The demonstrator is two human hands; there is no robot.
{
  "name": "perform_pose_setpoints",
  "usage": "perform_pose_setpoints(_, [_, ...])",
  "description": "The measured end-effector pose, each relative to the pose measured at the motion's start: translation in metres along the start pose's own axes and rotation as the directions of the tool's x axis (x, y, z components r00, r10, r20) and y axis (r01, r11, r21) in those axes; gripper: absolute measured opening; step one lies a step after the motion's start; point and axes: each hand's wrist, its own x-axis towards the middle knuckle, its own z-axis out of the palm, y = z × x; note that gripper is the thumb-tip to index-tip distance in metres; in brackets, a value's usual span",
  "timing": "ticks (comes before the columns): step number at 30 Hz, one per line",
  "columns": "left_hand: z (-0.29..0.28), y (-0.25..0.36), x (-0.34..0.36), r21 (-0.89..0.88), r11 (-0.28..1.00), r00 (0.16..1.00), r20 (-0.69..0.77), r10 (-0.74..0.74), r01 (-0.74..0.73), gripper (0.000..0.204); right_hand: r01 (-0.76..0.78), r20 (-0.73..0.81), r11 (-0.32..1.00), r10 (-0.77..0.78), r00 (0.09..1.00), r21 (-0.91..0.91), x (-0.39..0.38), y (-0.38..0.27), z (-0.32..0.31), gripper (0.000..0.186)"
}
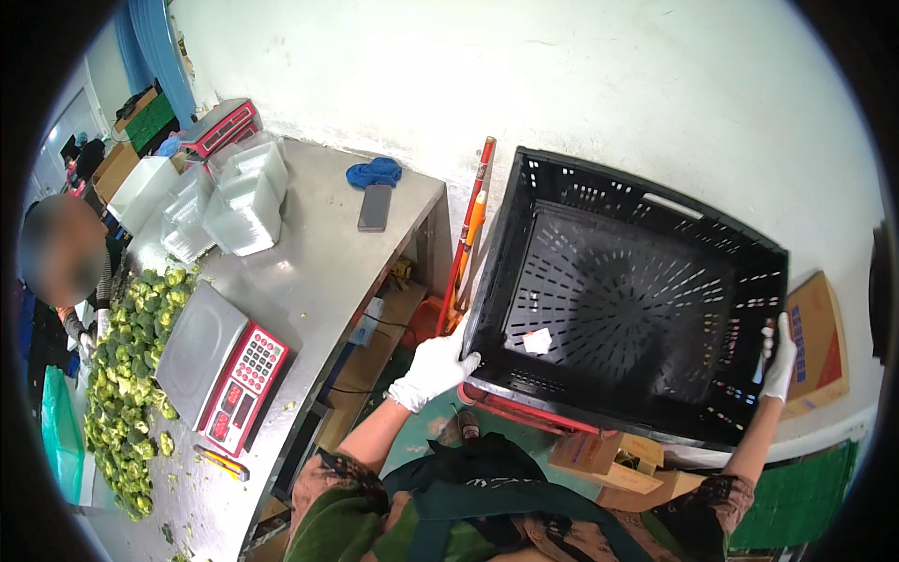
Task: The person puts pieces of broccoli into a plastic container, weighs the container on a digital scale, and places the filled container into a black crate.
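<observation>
I hold an empty black plastic crate [637, 300] with perforated floor and walls, a small white label inside. My left hand [438, 370], in a white glove, grips its left front corner. My right hand [779, 361], also gloved in white, grips the right side, fingers curled over the wall. Just below the crate shows something red [524, 415], mostly hidden. Long red and orange poles [464, 253] lean beside its left edge.
A steel table [337, 262] on the left bears loose broccoli florets [131, 384], a red weighing scale [223, 370], clear tubs [245, 201], a phone and a cutter. Someone [94, 328] works across it. Cardboard boxes [815, 347] lie right and below, near green crates [791, 496].
</observation>
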Motion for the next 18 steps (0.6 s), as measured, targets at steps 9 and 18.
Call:
perform_pose_setpoints(9, [0.025, 0.042, 0.093, 0.186, 0.980, 0.994, 0.075, -0.080, 0.065, 0.076, 0.131, 0.057, 0.857, -0.118, 0.991, -0.498, 0.166, 0.217, 0.033, 0.022])
perform_pose_setpoints(18, [0.005, 0.052, 0.086, 0.166, 0.974, 0.973, 0.145, -0.180, 0.155, 0.071, -0.259, 0.065, 0.920, 0.290, 0.955, -0.293, 0.180, 0.270, -0.007, 0.029])
